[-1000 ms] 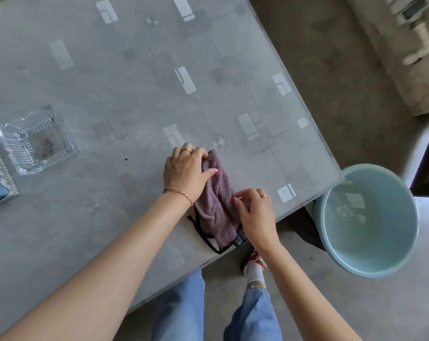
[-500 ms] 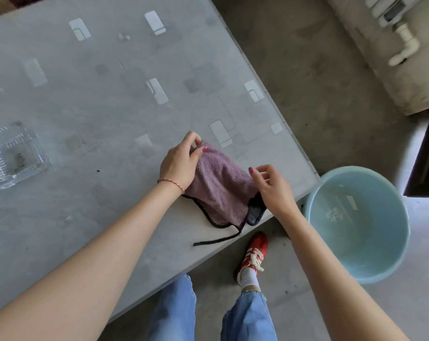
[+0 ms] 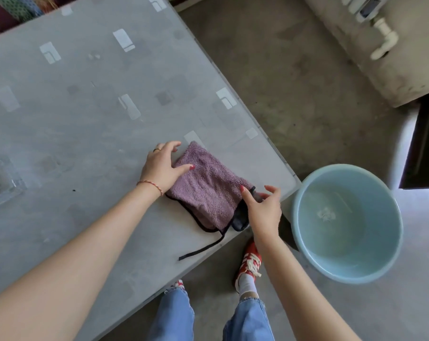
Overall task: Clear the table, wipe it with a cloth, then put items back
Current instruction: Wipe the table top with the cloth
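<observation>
Purple terry cloth [image 3: 206,190], edged in black binding, lies folded on the grey patterned table [image 3: 85,119] close to its corner at four o'clock, a loose black strip of its trim trailing toward six o'clock. My left hand [image 3: 160,166] rests on the cloth's ten-o'clock edge, fingers spread and nearly straight, the thumb lying flat across the pile; a thin braided bracelet [image 3: 150,186] circles that wrist and a ring sits on one finger. My right hand [image 3: 264,210] is at the cloth's four-o'clock end, where a darker grey layer shows beneath the purple; forefinger and thumb curve in on that end, though whether they actually pinch the fabric I cannot tell. My two hands stay apart, one at each end of the cloth. At nine o'clock, a clear glass dish [image 3: 1,183] stands on the table at the frame's edge. At three o'clock, a pale blue bucket [image 3: 347,223] holding water stands on the concrete floor just beside the table corner. My jeans and a red shoe [image 3: 251,264] show at six o'clock.
</observation>
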